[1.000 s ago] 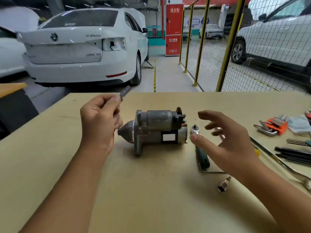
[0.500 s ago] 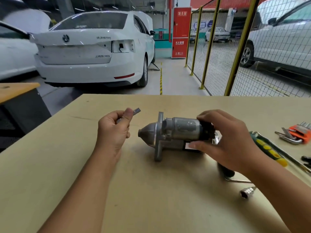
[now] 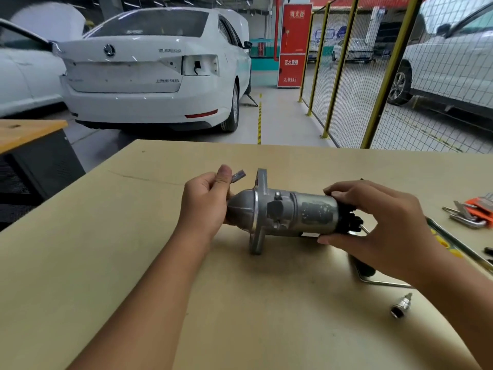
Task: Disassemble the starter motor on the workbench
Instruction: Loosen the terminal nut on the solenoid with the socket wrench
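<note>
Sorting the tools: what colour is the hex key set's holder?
Orange; the hex key holder shows at the right edge of the head view.

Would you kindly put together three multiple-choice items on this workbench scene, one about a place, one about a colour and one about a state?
1. Where does the loose socket lie?
A. On the workbench, near the right forearm
B. In the left hand
C. On top of the starter motor

2. What colour is the holder of the hex key set at the right edge?
A. Blue
B. Orange
C. Green

3. What is the right hand doing?
A. Lying flat on the bench
B. Gripping the black rear end of the starter motor
C. Holding a screwdriver

Answers: 1 A, the socket sits alone on the bench surface; 2 B, the holder is plainly orange; 3 B, its fingers curl over the top of the motor's rear and its thumb sits below, while the left hand pinches a small metal piece.
</note>
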